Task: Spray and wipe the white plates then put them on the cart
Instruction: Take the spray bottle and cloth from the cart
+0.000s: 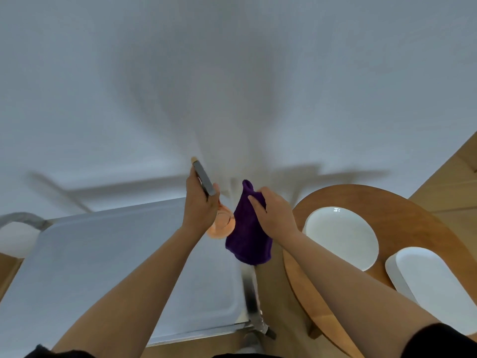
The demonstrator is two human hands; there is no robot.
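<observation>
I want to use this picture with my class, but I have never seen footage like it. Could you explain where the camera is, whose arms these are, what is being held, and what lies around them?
There is one picture, taken by a wide-angle camera worn on a person's head, looking forward and down. So the two bare arms reaching up from the bottom edge are that person's own; no machine is involved.

The left hand holds a spray bottle with an orange body and a grey top. The right hand has its grip on a purple cloth that hangs down.

Below the left arm is a grey metal cart. On the right stands a round wooden table carrying a round white plate and a longer white plate. Behind is a plain white wall.
</observation>
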